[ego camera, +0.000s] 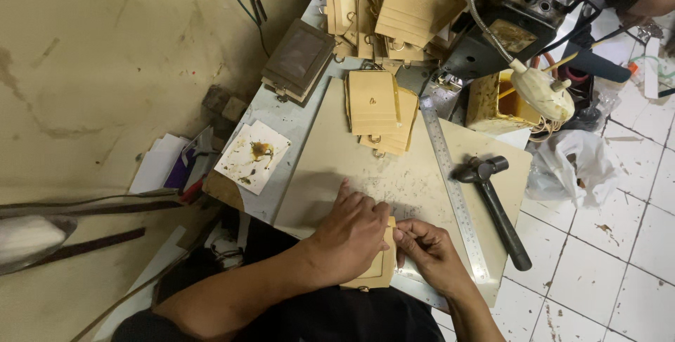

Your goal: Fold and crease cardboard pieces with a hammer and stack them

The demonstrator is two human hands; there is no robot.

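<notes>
Here the person's two hands meet at the near edge of the cutting board, which lies on the worktop. The left hand lies curled flat over a tan leather card holder, pressing it down, while the right hand pinches its right edge between closed fingertips; both have hold of the piece, probably so that it cannot slide. The holder overhangs the board's near edge, close to the person's body, where both hands can bear on it.

A steel ruler lies lengthwise on the board just right of the hands, and a black hammer rests beyond it, both within easy reach of the right hand. A small stack of matching holders sits at the board's far end, apart from the piece in hand, with a larger heap behind it. A stained white tile lies left of the board.
</notes>
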